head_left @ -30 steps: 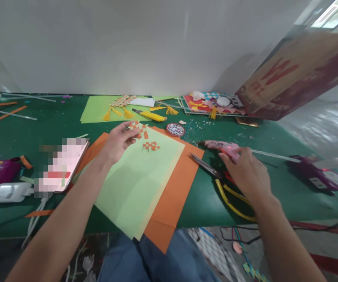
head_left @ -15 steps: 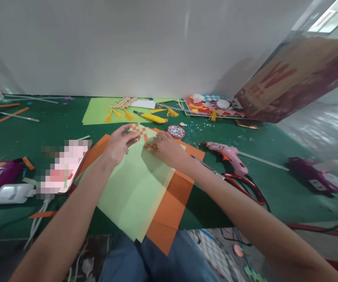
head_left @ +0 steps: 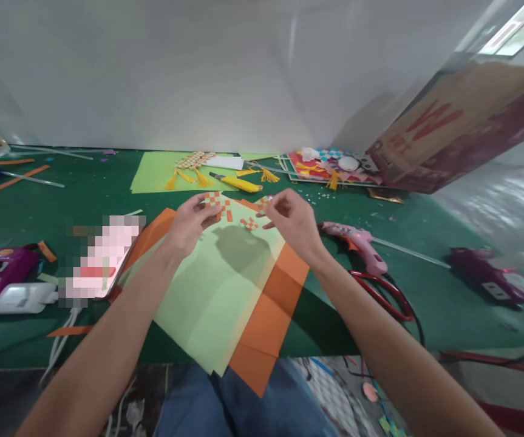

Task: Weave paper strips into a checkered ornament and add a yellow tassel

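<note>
My left hand (head_left: 187, 226) is closed on a woven orange-and-green checkered paper piece (head_left: 214, 200), held by its left side over the far corner of a pale green paper sheet (head_left: 198, 297). A smaller checkered paper piece (head_left: 263, 205) sits pinched in the fingertips of my right hand (head_left: 296, 218), raised at the sheet's far right. Between the two hands another small checkered piece (head_left: 249, 224) lies on the sheet. Orange paper (head_left: 266, 306) shows beneath the green sheet on both sides.
A pink glue gun (head_left: 357, 240) and red-handled scissors (head_left: 384, 291) lie to the right. A phone (head_left: 102, 255) with cables lies left. Behind are a yellow craft knife (head_left: 238, 183), tasselled woven pieces (head_left: 193, 161) and a paper bag (head_left: 457, 127).
My right hand has lifted and shifted right, bringing a small checkered piece up with it. One small piece on the sheet is now uncovered. My left hand has barely moved.
</note>
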Tool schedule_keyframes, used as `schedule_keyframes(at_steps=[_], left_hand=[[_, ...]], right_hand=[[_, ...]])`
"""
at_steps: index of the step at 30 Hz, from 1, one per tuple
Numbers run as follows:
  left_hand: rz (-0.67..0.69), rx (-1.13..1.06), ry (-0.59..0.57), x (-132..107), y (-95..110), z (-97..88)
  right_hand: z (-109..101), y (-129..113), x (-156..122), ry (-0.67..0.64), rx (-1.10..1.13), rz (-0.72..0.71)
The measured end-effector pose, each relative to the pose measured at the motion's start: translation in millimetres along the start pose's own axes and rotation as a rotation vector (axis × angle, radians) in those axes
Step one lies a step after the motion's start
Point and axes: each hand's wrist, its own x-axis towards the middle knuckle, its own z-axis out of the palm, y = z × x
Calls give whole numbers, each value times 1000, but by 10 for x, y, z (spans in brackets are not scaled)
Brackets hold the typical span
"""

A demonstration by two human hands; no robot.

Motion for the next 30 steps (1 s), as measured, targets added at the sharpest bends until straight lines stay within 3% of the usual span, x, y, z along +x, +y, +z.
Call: schedule_keyframes(at_steps=[3, 7, 13, 22, 30], left_hand=[[-10, 34, -8, -27, 6, 27], [-18, 70, -23, -46, 2, 45], [-26, 96, -25, -83, -32, 92], [-99, 197, -109, -114, -65, 120], [-100, 242, -121, -123, -52, 106]], right_hand=[[-58, -44, -64, 30, 292, 67], [-43, -53, -112, -15, 376, 112], [7, -24, -135, -68, 354, 162], [-41, -20, -129, 47, 355, 85], [-55, -85, -143, -13, 447, 170]])
